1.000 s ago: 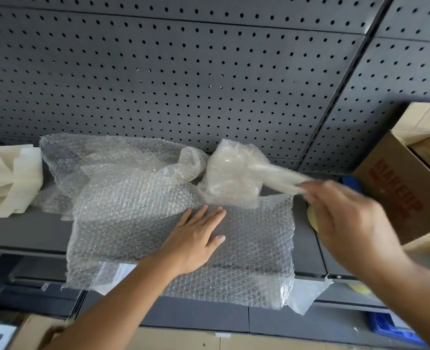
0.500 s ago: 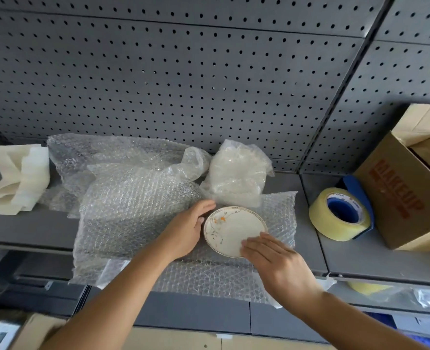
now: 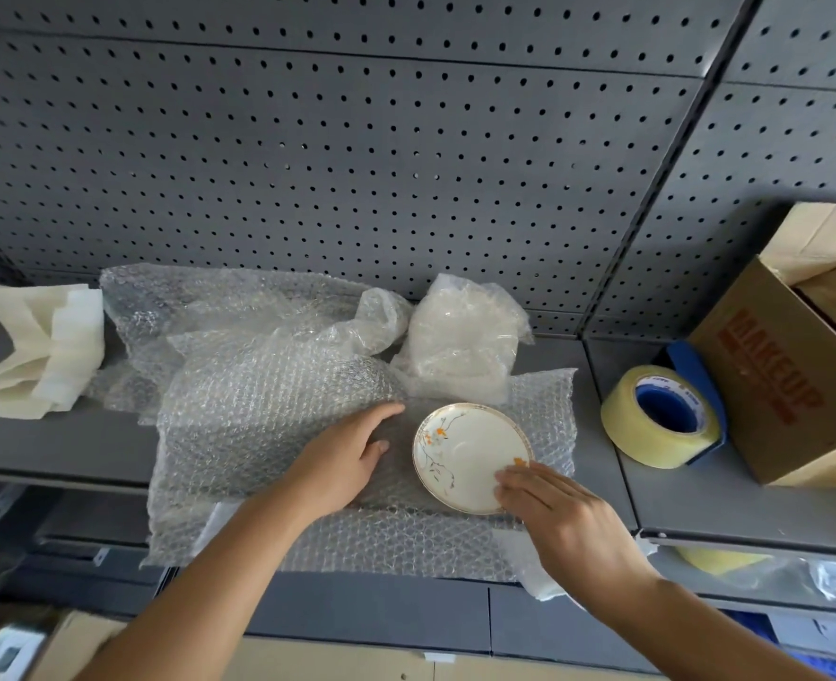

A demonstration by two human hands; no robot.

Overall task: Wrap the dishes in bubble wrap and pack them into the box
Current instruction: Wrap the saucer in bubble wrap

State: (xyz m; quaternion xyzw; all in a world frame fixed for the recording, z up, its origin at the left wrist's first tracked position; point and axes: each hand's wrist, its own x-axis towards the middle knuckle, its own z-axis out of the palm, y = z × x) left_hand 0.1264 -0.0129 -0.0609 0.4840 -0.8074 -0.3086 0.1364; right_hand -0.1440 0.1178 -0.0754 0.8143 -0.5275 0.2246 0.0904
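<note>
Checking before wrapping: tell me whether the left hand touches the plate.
Apart. Head view shows bare bubble wrap between the left hand and the plate rim.

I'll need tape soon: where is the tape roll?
In the head view, the tape roll sits on the shelf at right, between the bubble wrap and the box.

The small round white plate with orange flowers [image 3: 465,449], a second ago aloft in the right grip [image 3: 568,523], now lies on the clear bubble wrap sheet [image 3: 259,410]; the left grip [image 3: 342,464] has drawn off its rim.
</note>
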